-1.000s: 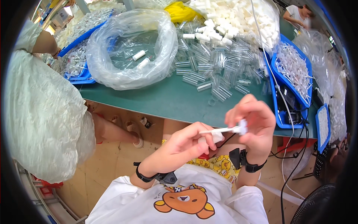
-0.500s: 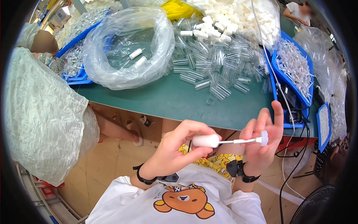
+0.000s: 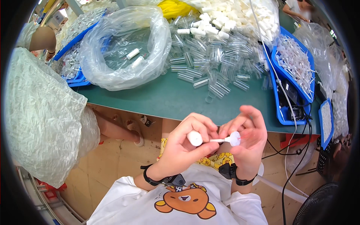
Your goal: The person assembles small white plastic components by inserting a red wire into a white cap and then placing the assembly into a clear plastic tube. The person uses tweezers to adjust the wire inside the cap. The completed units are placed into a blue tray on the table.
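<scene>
— Below the green table's (image 3: 157,101) edge, what do you see?

— I see the left hand (image 3: 185,144) closed around a white cylindrical plastic cap (image 3: 195,138); its thin white stem (image 3: 217,140) runs to a small white round plastic tip (image 3: 234,138) pinched by the right hand (image 3: 245,137).

— And nearby?

— Clear plastic tubes (image 3: 213,63) lie scattered on the table.

Behind the hands, the table (image 3: 157,99) bears an open bag (image 3: 123,48) at left, loose tubes (image 3: 213,63) in the middle, and a tray (image 3: 288,75) at right, caps (image 3: 232,18) farthest back.
</scene>
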Demonstrator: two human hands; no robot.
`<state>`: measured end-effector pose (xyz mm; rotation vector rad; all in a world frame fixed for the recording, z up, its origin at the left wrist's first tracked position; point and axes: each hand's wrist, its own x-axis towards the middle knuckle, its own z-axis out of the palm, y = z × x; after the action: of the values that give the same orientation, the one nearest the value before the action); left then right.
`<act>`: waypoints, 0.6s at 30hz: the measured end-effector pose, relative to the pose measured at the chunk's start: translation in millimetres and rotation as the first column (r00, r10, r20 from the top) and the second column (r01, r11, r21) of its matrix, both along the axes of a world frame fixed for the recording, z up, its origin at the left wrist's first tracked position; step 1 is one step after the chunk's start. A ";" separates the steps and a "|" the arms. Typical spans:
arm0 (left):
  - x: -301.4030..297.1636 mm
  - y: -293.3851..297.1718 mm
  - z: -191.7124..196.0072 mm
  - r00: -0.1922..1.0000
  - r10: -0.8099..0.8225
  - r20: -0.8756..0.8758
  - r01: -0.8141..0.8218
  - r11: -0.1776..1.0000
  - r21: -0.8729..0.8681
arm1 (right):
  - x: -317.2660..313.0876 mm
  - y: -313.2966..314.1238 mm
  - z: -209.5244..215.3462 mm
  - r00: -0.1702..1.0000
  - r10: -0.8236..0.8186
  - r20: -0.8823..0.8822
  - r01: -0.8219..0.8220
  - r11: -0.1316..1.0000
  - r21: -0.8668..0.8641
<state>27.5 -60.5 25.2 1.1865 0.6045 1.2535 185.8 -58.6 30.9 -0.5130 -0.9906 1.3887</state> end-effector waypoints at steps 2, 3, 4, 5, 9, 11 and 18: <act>-1.2 0.0 -2.4 1.000 -0.004 0.017 0.005 0.999 -0.033 | 0.5 -0.1 -1.3 0.999 -0.009 0.051 0.006 0.997 0.071; -1.3 -1.3 -3.3 0.997 -0.006 0.077 0.012 0.997 -0.077 | 0.1 -1.3 -0.5 0.997 -0.035 0.070 0.032 0.998 0.056; -1.3 -2.0 -4.2 0.990 -0.004 0.138 0.021 0.992 -0.121 | -0.2 -3.4 1.5 0.994 -0.061 0.089 0.058 0.997 0.041; -1.5 -1.6 -5.3 0.994 0.000 0.113 0.013 0.994 -0.111 | -0.7 -5.0 3.4 0.990 -0.087 0.110 0.085 0.996 0.026; -0.9 -0.8 -9.6 0.999 0.016 0.028 -0.014 0.998 -0.066 | -2.5 -8.4 5.9 0.983 -0.079 0.168 0.076 0.997 0.027; 0.6 -1.6 -10.1 0.999 0.039 -0.004 -0.040 0.998 -0.047 | -2.3 -10.8 3.0 0.972 -0.090 0.217 0.086 0.996 0.029; 0.3 -0.5 -10.5 0.927 0.223 -0.302 -0.181 0.970 0.160 | -5.6 -5.8 8.0 0.861 -0.220 0.459 0.174 0.975 0.141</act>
<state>27.8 -61.0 14.7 1.4813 0.9144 1.2981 180.2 -64.4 39.0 -0.8855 -1.3486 1.0426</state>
